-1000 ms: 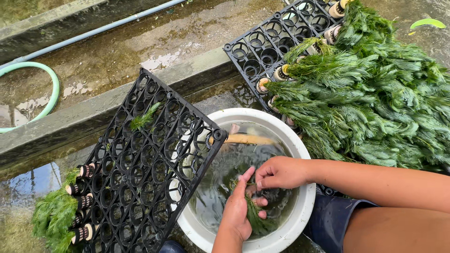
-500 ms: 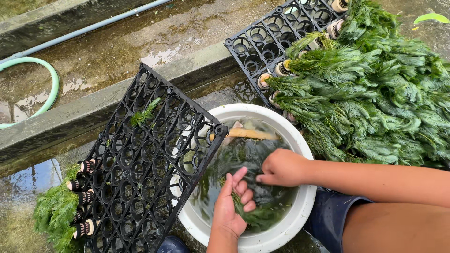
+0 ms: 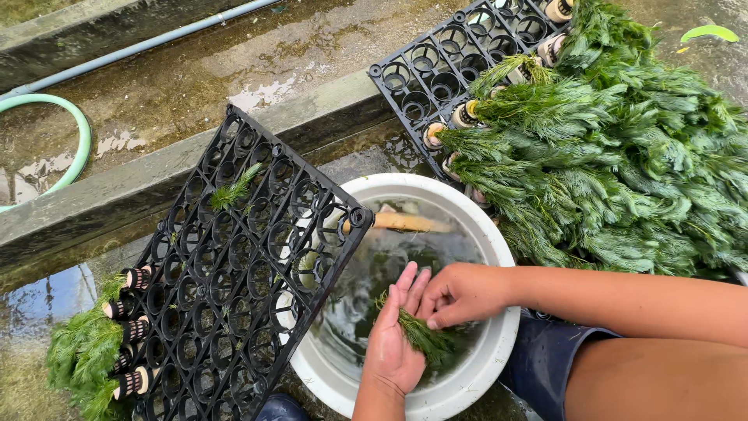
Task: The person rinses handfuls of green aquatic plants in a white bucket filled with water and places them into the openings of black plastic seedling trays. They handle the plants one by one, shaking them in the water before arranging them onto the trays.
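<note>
both hands are working over the round white plastic basin of water (image 3: 499,359). left hand (image 3: 393,343) is lying palm-up, fingers loose, cradling a small bunch of feathery green plant stems (image 3: 421,337). right hand (image 3: 461,294) is pinching the same bunch from above. black plastic grid tray (image 3: 241,273) is leaning on the basin's left rim.

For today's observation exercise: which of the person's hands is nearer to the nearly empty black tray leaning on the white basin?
Left. The left hand lies palm-up over the white basin, just right of the black tray; the right hand is farther right, pinching green stems.
</note>
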